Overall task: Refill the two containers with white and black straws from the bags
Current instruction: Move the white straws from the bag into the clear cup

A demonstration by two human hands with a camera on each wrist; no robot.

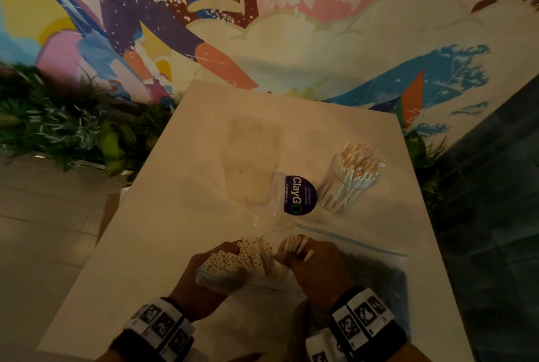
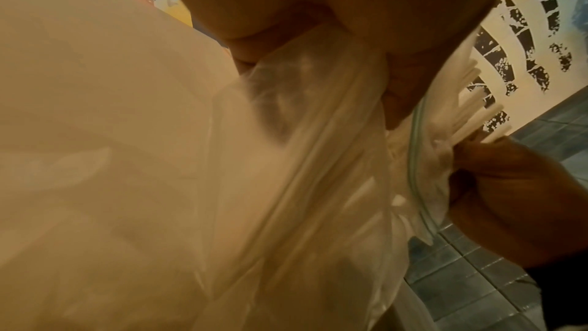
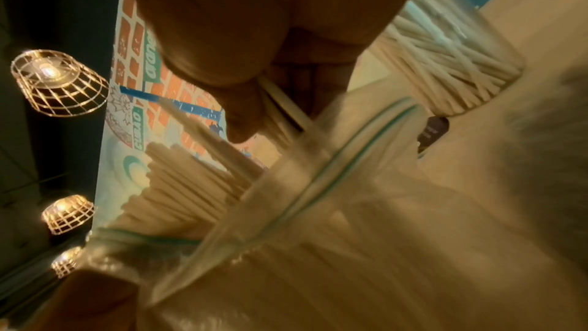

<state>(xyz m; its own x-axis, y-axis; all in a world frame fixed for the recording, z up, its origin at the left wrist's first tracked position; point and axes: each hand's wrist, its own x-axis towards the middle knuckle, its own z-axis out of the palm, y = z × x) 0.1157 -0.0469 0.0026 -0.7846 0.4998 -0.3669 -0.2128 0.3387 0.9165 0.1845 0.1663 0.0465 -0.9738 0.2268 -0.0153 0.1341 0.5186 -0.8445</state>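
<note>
Painted mural wall behind, pale table (image 1: 163, 216) below. My right hand (image 1: 315, 265) has its fingers curled round a small bunch of white straws (image 1: 296, 245), lifting them out of the zip bag (image 1: 221, 280). My left hand (image 1: 201, 277) grips the bag and the larger bundle inside it, steadying the mouth. Ahead, on the right, a clear container (image 1: 347, 186) stands crowded with white straws; the second clear container (image 1: 252, 163) to its left looks empty. Another zip bag (image 1: 376, 271), dark inside, likely the black straws, lies under my right wrist. To do this well, I judge: keep the bunch parallel, clear the bag's zip edge before swinging, and lower ends first.
</note>
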